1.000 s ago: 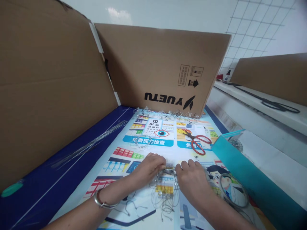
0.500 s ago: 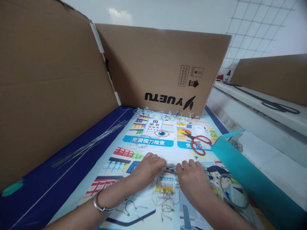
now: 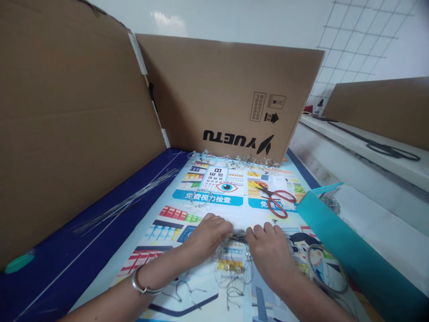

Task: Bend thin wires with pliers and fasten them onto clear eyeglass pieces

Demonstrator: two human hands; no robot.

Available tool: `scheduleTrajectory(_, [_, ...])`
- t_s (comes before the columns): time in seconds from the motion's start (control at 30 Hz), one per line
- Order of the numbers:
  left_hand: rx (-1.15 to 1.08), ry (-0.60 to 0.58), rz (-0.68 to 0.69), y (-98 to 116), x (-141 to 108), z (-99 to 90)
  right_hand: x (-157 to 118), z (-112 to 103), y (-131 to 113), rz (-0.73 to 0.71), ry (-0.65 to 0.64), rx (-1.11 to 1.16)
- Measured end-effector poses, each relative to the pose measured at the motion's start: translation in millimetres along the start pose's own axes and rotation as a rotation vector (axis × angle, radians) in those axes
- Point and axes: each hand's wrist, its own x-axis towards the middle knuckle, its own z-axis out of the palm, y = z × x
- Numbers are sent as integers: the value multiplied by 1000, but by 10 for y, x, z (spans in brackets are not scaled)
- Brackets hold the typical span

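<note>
Both my hands are closed on a bundle of thin wire or cord strands low in the middle of the view. My left hand grips the bundle's left end and my right hand its right end, with a short stretch showing between them. Loose cords with small clear beads hang and curl below the bundle. More dark cord ends lie below my left forearm. Red-handled scissors rest partly opened beyond my right hand. What lies inside my fingers is hidden.
A row of beaded wire pieces lies along the base of a cardboard panel. Long thin wires lie on the blue surface at left. At right stand a teal box and a wire coil.
My hands keep their grip on the bundle in nearly the same place. The hanging cords have shifted very slightly.
</note>
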Motion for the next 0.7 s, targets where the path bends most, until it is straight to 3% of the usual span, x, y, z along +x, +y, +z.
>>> scheduleTrajectory(0.7, [58, -24, 101, 3, -10, -3, -21, -213, -57, 72, -208, 15])
